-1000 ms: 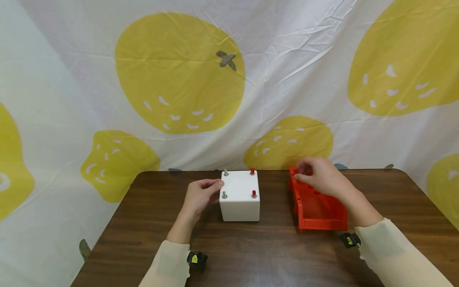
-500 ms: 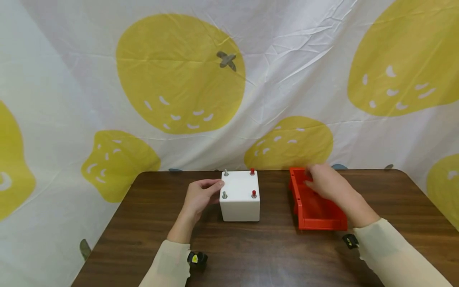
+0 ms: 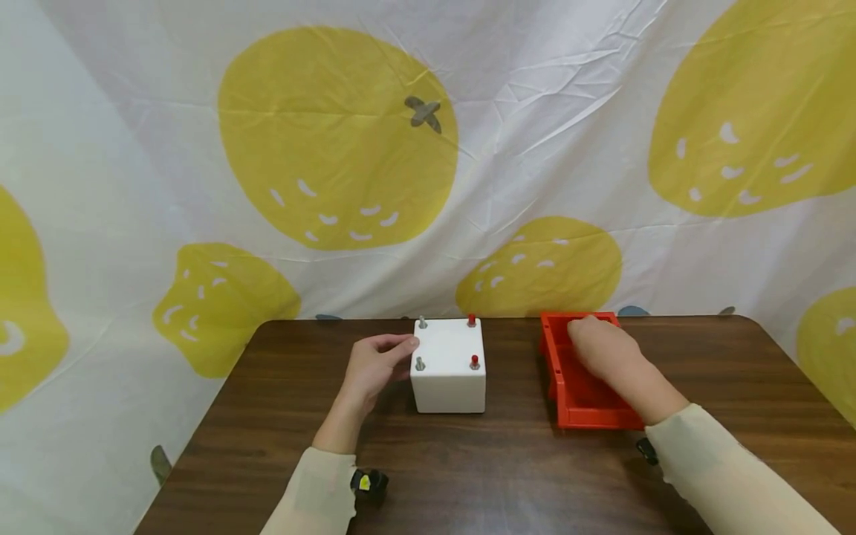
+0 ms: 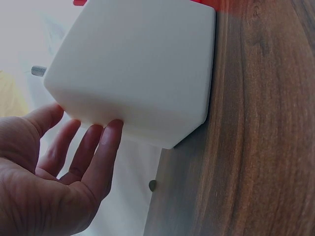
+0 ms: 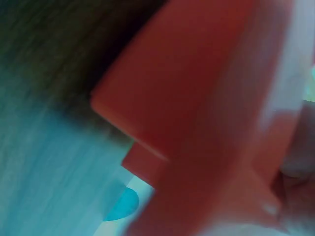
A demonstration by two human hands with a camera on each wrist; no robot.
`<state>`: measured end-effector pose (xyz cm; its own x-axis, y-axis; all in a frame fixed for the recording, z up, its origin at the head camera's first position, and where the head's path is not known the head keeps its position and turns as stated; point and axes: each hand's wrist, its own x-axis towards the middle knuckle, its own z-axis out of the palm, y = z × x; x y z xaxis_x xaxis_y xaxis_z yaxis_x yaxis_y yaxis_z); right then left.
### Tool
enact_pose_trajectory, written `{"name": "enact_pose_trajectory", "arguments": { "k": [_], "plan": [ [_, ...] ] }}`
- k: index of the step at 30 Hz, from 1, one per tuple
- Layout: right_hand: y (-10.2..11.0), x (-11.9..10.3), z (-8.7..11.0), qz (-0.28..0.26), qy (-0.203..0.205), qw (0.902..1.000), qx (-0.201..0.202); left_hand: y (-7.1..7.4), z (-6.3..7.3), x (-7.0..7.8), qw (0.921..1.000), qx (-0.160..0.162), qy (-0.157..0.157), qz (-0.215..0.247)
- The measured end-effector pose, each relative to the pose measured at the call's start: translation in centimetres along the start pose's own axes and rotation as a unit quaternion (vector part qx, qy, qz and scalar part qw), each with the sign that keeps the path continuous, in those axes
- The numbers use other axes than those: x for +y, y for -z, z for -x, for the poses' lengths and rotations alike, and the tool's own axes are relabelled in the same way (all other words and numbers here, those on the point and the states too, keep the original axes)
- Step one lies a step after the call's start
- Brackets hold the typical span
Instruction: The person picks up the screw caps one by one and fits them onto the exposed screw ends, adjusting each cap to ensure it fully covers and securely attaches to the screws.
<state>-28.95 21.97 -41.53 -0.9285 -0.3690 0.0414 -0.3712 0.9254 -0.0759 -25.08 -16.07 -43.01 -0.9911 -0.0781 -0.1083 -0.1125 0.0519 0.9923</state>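
A white box [image 3: 446,371] stands on the table with threaded metal bolts upright at its top corners. Red caps [image 3: 474,361] cover the two right bolts; the two left bolts [image 3: 420,363] are bare. My left hand [image 3: 376,365] touches the box's left side, thumb at the top edge. In the left wrist view its fingertips [image 4: 114,127] rest against the side wall, fingers slightly bent. My right hand [image 3: 605,348] reaches down into a red plastic bin [image 3: 598,417] right of the box. Its fingers are hidden from the head view, so I cannot tell what they hold.
Both stand on a dark wood-grain table [image 3: 468,475]. A white cloth [image 3: 535,148] printed with yellow fruit hangs behind the table's back edge. Bare tabletop lies between the box and the bin. A small black camera [image 3: 370,484] sits on my left wrist.
My right hand has moved from over the bin's left back wall down and rightward into the bin. The left hand and the box have stayed in place.
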Motion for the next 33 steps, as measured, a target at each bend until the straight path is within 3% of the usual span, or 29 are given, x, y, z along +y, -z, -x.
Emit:
{"name": "enact_pose_trajectory", "arguments": {
  "k": [6,26,33],
  "plan": [
    [-1.0,0.0,-0.1,0.021,0.011,0.9997,-0.001,0.0,0.1,0.1,1.0,0.0,0.0,-0.002],
    [-1.3,-0.3,-0.4,0.027,0.002,0.9996,0.009,0.1,0.0,0.1,1.0,0.003,0.003,0.0],
    [-1.4,-0.4,-0.4,0.05,0.02,0.9979,0.035,0.1,0.0,0.0,1.0,0.0,0.003,0.002]
  ]
}}
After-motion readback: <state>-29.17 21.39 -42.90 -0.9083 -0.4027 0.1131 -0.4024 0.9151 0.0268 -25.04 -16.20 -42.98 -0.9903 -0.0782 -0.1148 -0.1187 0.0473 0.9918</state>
